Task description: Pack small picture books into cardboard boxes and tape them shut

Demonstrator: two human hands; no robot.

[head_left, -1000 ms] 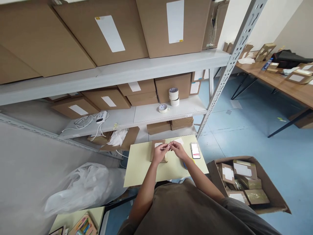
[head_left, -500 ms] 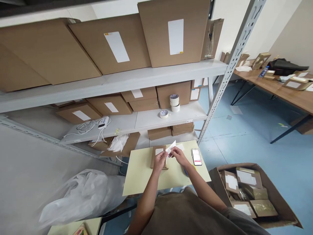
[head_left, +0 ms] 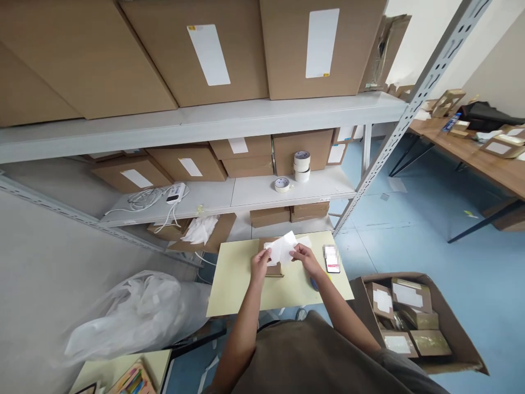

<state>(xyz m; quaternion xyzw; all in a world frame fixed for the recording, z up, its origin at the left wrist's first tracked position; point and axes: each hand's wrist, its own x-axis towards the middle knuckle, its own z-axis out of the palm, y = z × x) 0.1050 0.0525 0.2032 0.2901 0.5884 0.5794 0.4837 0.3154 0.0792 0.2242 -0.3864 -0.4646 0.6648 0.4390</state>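
Observation:
My left hand (head_left: 260, 264) pinches the left side of some white paper (head_left: 282, 249), and my right hand (head_left: 305, 257) pinches its right side. The paper looks like two overlapping pieces, held up over a small cardboard box (head_left: 275, 270) that it partly covers. The box lies on a pale yellow table (head_left: 233, 273). Another white sheet lies behind my right hand. A phone (head_left: 332, 259) rests near the table's right edge. Beneath my right forearm shows part of a blue and yellow roll (head_left: 314, 284).
Metal shelving (head_left: 205, 117) with cardboard boxes stands in front. White tape rolls (head_left: 302, 166) sit on its middle shelf. An open carton (head_left: 459, 345) of packed boxes is at the lower right, a plastic bag (head_left: 139, 312) at the left, a wooden table (head_left: 484, 156) far right.
My hands have moved apart, and the paper between them is now spread wider, showing two overlapping pieces. The camera view has shifted slightly.

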